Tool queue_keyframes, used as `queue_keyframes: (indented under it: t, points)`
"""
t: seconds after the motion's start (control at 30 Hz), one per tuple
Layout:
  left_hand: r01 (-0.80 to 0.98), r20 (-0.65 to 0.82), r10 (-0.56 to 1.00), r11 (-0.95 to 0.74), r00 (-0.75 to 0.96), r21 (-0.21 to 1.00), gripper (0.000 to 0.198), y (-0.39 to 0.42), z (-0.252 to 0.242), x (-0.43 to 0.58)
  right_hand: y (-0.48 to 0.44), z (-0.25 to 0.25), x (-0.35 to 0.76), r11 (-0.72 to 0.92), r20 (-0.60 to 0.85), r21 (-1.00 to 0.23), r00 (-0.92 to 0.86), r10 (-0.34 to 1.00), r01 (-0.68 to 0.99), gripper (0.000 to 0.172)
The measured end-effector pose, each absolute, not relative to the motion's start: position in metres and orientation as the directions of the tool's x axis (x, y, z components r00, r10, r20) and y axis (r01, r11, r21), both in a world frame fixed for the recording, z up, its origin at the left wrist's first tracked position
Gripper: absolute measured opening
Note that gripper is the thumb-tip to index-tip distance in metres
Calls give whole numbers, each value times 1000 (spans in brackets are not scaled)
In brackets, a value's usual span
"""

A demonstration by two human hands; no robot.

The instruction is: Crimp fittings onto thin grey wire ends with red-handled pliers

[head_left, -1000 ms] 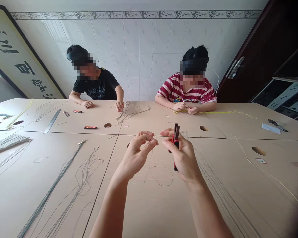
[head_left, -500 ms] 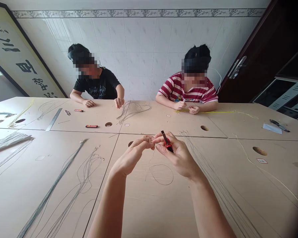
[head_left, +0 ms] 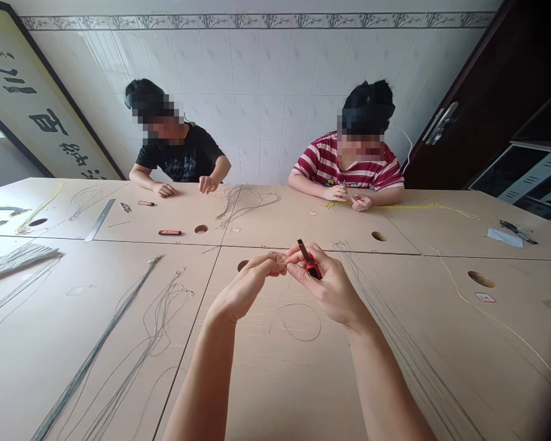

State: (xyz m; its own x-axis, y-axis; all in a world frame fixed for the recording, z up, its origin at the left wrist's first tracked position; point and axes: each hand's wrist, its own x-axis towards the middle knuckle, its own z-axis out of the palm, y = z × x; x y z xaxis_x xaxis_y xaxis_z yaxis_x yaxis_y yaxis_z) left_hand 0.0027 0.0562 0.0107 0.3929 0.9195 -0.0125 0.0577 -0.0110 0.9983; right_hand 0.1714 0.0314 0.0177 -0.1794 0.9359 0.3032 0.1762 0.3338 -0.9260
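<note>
Now grips red-handled pliers (head_left: 309,263) in curled R hand (head_left: 333,285), long axis aimed away & slightly L; w/ L hand (head_left: 244,288) pinched closed, apparently holds thin cord (head_left: 320,320) at R fingertips, exact end hidden, rest looped on worktop (head_left: 284,392) just below.

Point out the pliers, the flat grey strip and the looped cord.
Pliers (head_left: 310,264): head view, the red grip.
Flat grey strip (head_left: 100,219): head view, its mid-length.
Looped cord (head_left: 320,319): head view, loop's right edge.
</note>
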Motion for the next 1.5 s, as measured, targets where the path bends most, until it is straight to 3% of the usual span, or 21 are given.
queue_keyframes:
  t: [0.23,0.37,0.6,0.93,1.17,1.5]
  points:
    - [191,-64,954,7,294,982,26,54,16,7,35,14,172,333,314,-924,-124,941,189,15]
    - [224,7,978,-55,210,973,27,52,23,9,37,10,173,282,278,-936,-50,959,211,18]
    - [188,192,921,-267,340,945,15,50,27,7,37,10,174,224,226,-958,-8,974,177,21]
    - [221,226,916,-308,330,925,16,50,26,10,35,12,172,230,228,-963,-34,973,142,19]
    - [279,242,950,-291,198,915,13,49,26,8,32,14,172,269,304,-921,89,948,283,17]
    - [268,254,958,-283,136,921,12,50,27,11,27,20,162,290,331,-879,47,943,378,13]
